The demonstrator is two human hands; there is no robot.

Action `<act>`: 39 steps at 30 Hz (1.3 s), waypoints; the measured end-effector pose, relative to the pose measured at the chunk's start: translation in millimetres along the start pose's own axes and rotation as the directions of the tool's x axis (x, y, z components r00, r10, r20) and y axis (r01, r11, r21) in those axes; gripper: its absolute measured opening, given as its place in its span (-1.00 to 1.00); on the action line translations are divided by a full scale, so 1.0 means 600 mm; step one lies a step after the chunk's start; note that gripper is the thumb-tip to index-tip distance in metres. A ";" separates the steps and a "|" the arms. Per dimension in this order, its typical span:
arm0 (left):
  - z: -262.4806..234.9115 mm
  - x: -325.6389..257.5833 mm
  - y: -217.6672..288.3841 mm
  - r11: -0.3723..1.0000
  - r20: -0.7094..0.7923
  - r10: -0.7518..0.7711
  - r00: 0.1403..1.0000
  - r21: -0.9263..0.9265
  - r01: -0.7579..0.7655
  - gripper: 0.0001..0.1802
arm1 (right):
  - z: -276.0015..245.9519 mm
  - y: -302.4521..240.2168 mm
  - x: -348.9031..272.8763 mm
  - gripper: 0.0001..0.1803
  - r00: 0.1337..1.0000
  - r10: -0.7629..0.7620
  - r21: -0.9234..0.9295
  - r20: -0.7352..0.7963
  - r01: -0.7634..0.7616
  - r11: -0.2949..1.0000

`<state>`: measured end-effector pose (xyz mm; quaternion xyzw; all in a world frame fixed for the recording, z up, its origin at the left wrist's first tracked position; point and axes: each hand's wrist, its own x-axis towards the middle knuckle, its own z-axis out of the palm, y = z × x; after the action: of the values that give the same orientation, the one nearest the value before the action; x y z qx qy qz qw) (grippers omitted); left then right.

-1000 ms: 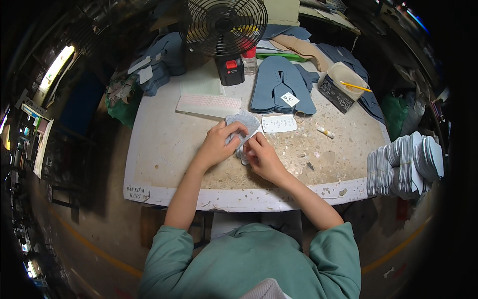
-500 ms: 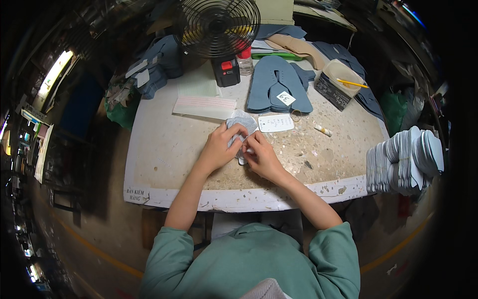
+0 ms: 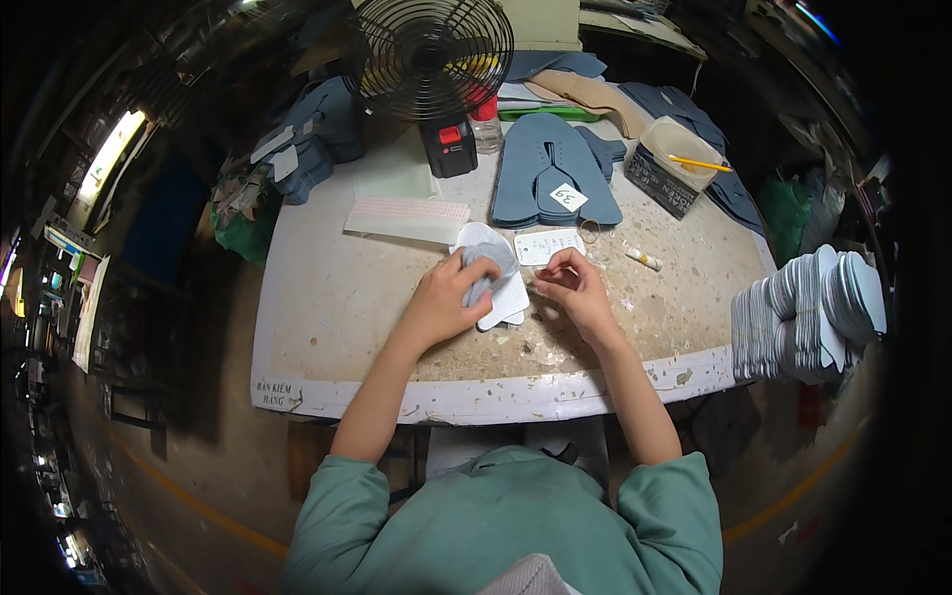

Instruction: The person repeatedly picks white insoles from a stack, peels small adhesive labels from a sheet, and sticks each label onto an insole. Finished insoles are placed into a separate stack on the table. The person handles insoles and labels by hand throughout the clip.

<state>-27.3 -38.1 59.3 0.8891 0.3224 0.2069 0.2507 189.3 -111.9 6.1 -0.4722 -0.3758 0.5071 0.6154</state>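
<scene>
My left hand [image 3: 443,305] is closed round a crumpled grey cloth [image 3: 494,262], pressing it on a few white rounded flat pieces [image 3: 510,298] shaped like insoles. These lie on the worktable, partly covered by the cloth and fingers. To the right, my right hand [image 3: 583,297] is raised off the pieces, thumb and fingertips pinched together. Anything between those fingertips is too small to make out. Just beyond it lies a white tag card [image 3: 548,246] with handwriting, its lower right corner hidden by the fingers.
Behind stands a stack of blue-grey shoe upper pieces [image 3: 531,178]. A black fan [image 3: 431,59] is at the back, near a red-capped bottle [image 3: 486,129]. Right are a box with a pencil [image 3: 676,164], a glue stick [image 3: 644,259] and bundled insoles [image 3: 808,315]. Perforated paper [image 3: 407,217] lies left.
My right hand has pulled away to the right from the left hand, uncovering the white pieces. The left hand stays in place with the grey cloth.
</scene>
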 end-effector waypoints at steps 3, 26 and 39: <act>0.004 0.005 -0.002 0.985 -0.197 0.080 0.977 -0.135 -0.108 -0.62 | 0.025 0.015 -0.002 -0.74 0.992 -0.110 -0.271 0.058 0.122 0.955; -0.044 0.010 -0.037 0.953 -0.179 -0.047 0.983 -0.301 -0.010 -0.70 | 0.086 0.060 0.006 -0.79 0.950 -0.124 -0.213 0.287 0.190 0.959; -0.039 0.008 -0.039 0.949 -0.184 -0.053 0.981 -0.314 -0.008 -0.68 | 0.125 0.037 -0.013 -0.78 0.829 -0.375 -0.535 0.415 0.556 0.636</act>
<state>-47.2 -11.7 65.3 0.8103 0.3181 0.3367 0.3591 111.0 -103.9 4.9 -0.4648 -0.7127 0.2297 0.4726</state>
